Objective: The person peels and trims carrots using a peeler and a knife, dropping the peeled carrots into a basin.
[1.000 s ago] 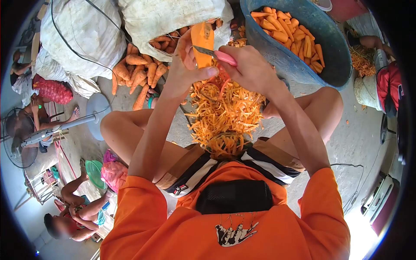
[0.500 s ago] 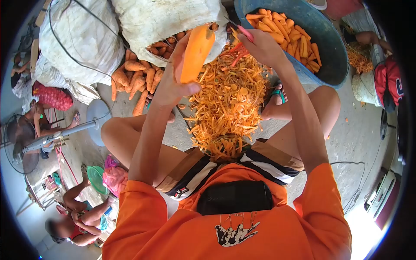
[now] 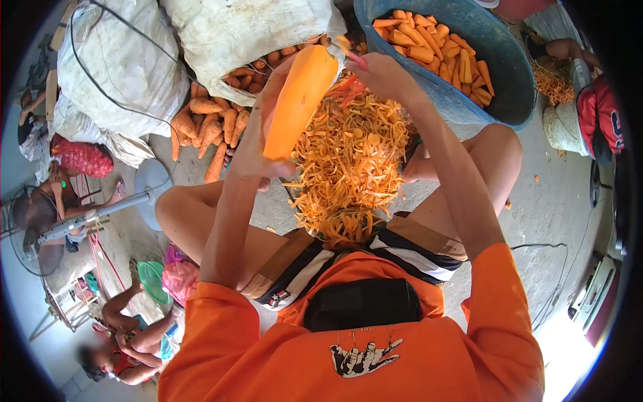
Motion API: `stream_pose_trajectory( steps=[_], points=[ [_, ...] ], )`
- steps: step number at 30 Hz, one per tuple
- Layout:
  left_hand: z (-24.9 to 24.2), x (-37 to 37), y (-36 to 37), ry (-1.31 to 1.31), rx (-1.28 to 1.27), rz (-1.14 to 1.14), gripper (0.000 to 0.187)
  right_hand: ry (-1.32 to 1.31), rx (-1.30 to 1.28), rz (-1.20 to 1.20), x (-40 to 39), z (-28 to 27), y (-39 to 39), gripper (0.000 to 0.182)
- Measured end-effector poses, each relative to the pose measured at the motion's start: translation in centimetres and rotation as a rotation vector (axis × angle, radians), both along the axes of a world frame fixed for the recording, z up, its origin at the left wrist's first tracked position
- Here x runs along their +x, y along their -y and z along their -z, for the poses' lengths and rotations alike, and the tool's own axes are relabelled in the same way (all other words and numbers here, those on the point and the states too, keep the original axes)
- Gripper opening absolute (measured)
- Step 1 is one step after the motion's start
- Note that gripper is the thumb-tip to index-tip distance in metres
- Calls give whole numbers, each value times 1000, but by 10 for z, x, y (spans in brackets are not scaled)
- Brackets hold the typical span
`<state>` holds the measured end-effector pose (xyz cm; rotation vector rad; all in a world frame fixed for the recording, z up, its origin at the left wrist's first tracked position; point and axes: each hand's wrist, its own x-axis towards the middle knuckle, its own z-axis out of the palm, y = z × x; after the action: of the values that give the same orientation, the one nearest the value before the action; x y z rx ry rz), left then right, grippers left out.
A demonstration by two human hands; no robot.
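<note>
My left hand [image 3: 253, 151] is wrapped round a large, smooth orange carrot [image 3: 301, 104], held tilted with its upper end leaning right. My right hand [image 3: 383, 79] grips a pink-handled peeler [image 3: 358, 61], whose head is at the carrot's top end; a bit of orange peel shows there. The blade itself is too small to make out clearly. Under both hands, between my legs, lies a big heap of carrot peelings [image 3: 355, 161]. Peeled carrots lie in a blue tub [image 3: 516, 100] at the upper right.
Unpeeled carrots [image 3: 207, 120] spill from an open white sack [image 3: 248, 40] ahead, beside another full white sack [image 3: 127, 74]. A standing fan [image 3: 40, 231] and a seated person [image 3: 127, 342] are at the left. Another person in red [image 3: 598, 117] sits at the right by a white bucket [image 3: 561, 128].
The carrot has come slightly lower and tilted further right. My right hand has moved left, bringing the peeler from beyond the carrot to its top end.
</note>
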<state>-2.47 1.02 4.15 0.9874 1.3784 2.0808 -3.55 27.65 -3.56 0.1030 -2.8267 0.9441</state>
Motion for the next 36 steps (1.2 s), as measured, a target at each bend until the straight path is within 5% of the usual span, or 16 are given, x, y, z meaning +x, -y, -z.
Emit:
stream_pose_trajectory(
  steps=[4,6,11,18,27,34,36],
  points=[
    [7,-13,23,28,-6,-13,133,230,23,29,-7,-21,-21,38],
    [12,-14,28,91,33,-30,129,122,-71,105,15,-41,-6,36],
    [9,-12,20,64,8,-38,126,-2,-220,-126,38,-75,42,32],
    [-1,-10,12,64,-62,-138,131,-195,-240,-180,39,-72,46,28],
    [17,-17,14,110,-139,-113,131,-227,-116,-204,24,-43,39,18],
    [31,-14,14,277,-185,-113,123,168,103,31,-12,24,-12,41],
    [41,-11,27,61,-126,14,108,165,166,118,-12,24,-38,47]
  ],
)
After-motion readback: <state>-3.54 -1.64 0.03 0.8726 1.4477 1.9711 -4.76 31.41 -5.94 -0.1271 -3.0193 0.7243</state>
